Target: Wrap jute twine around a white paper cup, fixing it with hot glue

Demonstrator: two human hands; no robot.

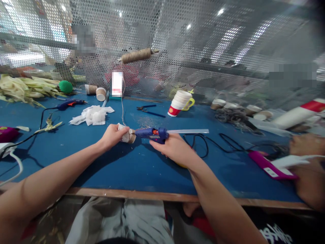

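In my left hand point(111, 136) is a small paper cup point(126, 135), tipped on its side, with brown twine round part of it. My right hand point(174, 149) grips a blue hot glue gun point(153, 134), a clear glue stick point(189, 131) jutting from its back end. The gun's nozzle meets or nearly meets the cup's twine-wrapped end; I cannot tell if they touch. A strand of twine point(123, 108) runs from the cup up to a twine spool point(136, 56) hung on the mesh.
Pliers point(149, 112), a stack of paper cups point(180, 101) and a white tissue point(93, 115) lie beyond my hands. Another glue gun point(69, 104) rests at left. A purple power strip point(270, 166) and another person's arm point(309, 169) are at right. Perforated mesh point(172, 40) borders the back.
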